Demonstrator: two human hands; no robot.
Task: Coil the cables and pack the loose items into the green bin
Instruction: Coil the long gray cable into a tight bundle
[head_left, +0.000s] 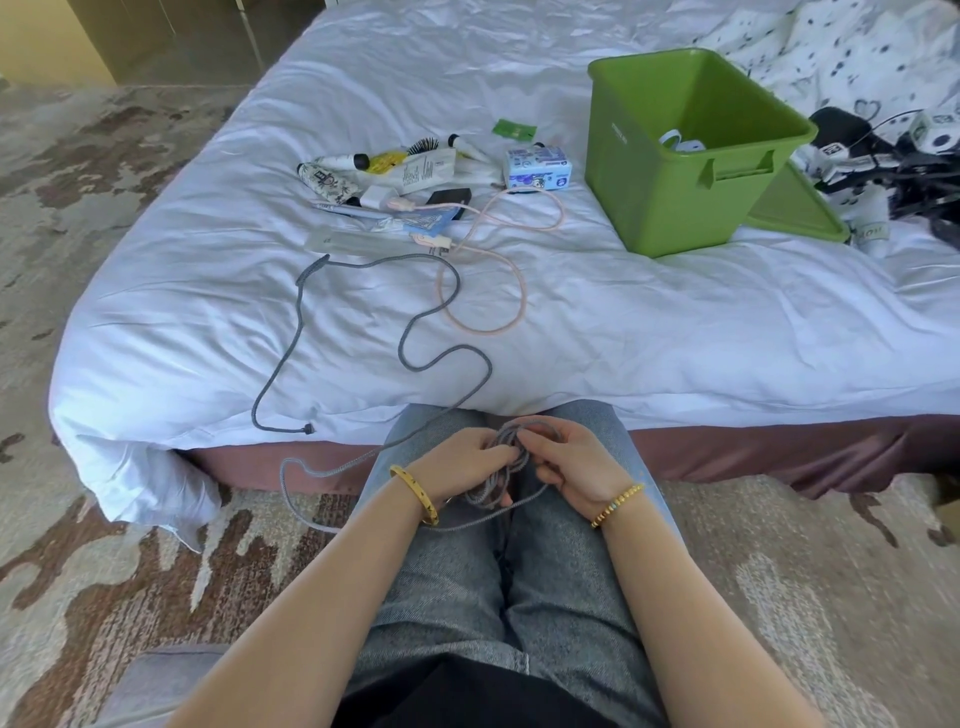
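Two hands, left hand (457, 460) and right hand (582, 462), curl their fingers round one grey cable (363, 332) coiled over the lap, its tail snaking across the white bed (623, 322) toward one pink cable (483, 275), left of one green bin (649, 171), patterned carpet (104, 545) below
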